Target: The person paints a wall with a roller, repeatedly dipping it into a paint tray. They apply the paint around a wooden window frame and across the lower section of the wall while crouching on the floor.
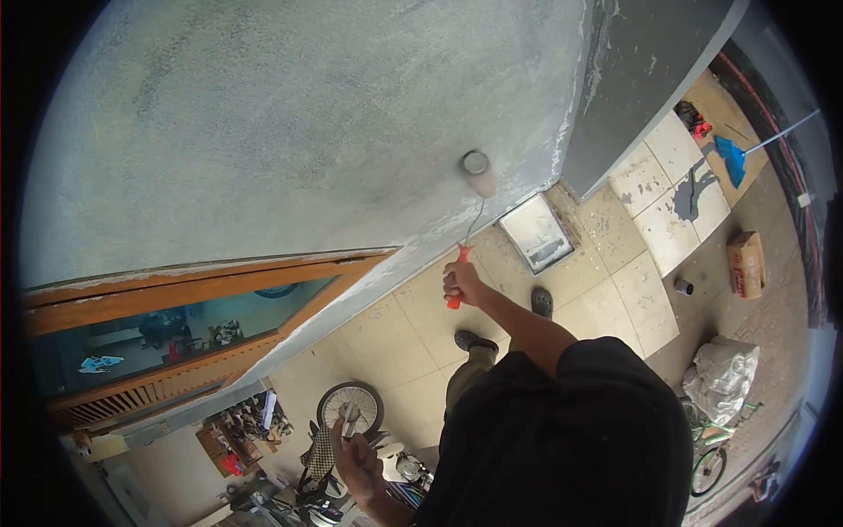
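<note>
A paint roller (479, 176) with a thin wire frame and a red handle rests against the grey wall (307, 114), low down near its bottom edge. My right hand (463, 283) is wrapped round that red handle. Out to the lower left, my left hand (358, 465) holds nothing, its fingers apart and one pointing outward, in front of the motorcycle (350, 411). On the tiled floor below the roller, against the wall's foot, lies a rectangular tray (536, 233) with white inside.
An orange wooden window frame (202, 278) is at the left. At the right are a cardboard box (746, 264), a small can (684, 286), a blue broom (731, 161), a silvery cover (722, 378) and a bicycle (709, 470). A cluttered shelf (230, 445) stands lower left.
</note>
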`<state>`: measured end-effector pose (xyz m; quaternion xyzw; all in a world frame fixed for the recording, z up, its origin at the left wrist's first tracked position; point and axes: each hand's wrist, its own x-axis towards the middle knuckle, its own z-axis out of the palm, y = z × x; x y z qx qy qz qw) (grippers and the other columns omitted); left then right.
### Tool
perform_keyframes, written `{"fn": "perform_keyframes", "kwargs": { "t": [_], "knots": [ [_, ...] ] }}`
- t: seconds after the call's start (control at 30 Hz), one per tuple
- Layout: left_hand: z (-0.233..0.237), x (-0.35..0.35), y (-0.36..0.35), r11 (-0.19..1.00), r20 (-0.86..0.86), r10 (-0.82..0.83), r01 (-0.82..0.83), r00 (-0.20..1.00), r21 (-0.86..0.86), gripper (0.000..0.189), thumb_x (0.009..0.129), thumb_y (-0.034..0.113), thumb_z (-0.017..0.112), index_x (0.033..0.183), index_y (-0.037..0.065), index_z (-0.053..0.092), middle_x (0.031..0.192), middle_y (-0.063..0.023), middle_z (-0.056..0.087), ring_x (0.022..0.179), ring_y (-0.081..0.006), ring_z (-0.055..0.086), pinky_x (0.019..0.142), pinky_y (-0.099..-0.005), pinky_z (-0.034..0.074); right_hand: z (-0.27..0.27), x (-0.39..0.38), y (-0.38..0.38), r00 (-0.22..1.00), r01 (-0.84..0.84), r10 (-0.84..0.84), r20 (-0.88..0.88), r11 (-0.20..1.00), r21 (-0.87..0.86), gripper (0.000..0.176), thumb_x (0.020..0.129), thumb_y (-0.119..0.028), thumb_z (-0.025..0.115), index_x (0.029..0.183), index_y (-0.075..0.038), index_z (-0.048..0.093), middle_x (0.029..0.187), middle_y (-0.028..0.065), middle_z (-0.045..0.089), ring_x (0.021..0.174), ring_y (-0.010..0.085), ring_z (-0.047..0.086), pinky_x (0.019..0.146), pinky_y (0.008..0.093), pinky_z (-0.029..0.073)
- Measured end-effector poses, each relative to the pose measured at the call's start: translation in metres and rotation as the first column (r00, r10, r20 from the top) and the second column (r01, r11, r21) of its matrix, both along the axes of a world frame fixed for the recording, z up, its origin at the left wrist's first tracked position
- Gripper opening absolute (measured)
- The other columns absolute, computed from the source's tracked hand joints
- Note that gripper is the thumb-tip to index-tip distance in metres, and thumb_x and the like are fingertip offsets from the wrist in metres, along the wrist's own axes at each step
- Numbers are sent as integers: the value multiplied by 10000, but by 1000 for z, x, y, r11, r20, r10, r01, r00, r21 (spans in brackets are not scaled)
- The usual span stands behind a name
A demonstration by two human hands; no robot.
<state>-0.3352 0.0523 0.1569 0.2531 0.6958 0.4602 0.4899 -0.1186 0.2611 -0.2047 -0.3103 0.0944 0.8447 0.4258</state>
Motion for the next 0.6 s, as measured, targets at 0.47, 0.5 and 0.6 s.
{"fn": "perform_keyframes", "kwargs": {
  "t": [0.47, 0.5, 0.6],
  "knots": [
    [-3, -3, -21, 986, -35, 127, -130, 991, -100, 458, 1037, 184, 471, 1479, 91, 401, 669, 46, 320, 431, 2, 224, 329, -167, 161, -27, 161, 61, 933, 317, -326, 155, 945, 81, 361, 823, -155, 556, 589, -201, 285, 496, -39, 247, 408, 141, 275, 491, 360, 340],
    [-6, -9, -23, 982, -18, 153, -154, 988, -105, 462, 1031, 183, 478, 1477, 91, 404, 670, 47, 323, 431, 2, 224, 329, -167, 164, -20, 174, 72, 923, 341, -352, 155, 936, 90, 336, 829, -150, 547, 604, -197, 301, 497, -41, 247, 411, 138, 272, 496, 361, 343],
    [-19, -27, -16, 979, -5, 129, -128, 992, -156, 474, 1018, 178, 487, 1475, 86, 400, 669, 47, 329, 428, 2, 230, 328, -170, 170, -12, 176, 73, 900, 385, -397, 178, 918, 99, 291, 834, -145, 538, 635, -187, 330, 499, -41, 244, 415, 138, 264, 504, 366, 348]
  ]
}}
